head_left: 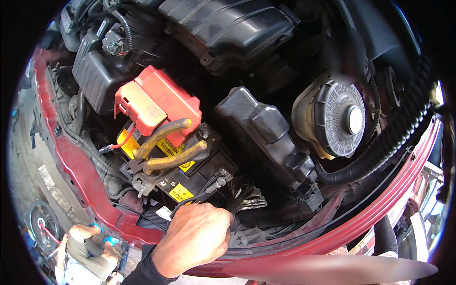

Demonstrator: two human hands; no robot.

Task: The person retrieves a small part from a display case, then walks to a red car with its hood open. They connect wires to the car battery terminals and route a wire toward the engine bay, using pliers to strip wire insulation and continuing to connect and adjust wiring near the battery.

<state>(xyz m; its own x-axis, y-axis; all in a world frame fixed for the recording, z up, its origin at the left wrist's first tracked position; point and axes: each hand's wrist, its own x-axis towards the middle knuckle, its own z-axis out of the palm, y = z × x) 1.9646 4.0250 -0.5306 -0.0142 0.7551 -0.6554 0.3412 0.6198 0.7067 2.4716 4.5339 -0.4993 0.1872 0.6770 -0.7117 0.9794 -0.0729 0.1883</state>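
Note:
My left hand [192, 235], in a dark sleeve, is closed just below the battery [204, 173], beside a black cable [199, 194] and a braided strap [244, 199]; what its fingers hold is hidden. A tool with two worn yellow handles [173, 156] lies on the battery, its metal end at a terminal clamp [142, 183]. A red plastic cover [156, 102] sits over the upper part of the battery. My right hand is not in view.
Around them are a black housing [228, 31], a long black box [263, 133], a capped reservoir [339, 118], a corrugated hose [389, 142] and the red body edge [76, 166]. At lower left, another person [90, 251] is near a bicycle wheel [42, 221].

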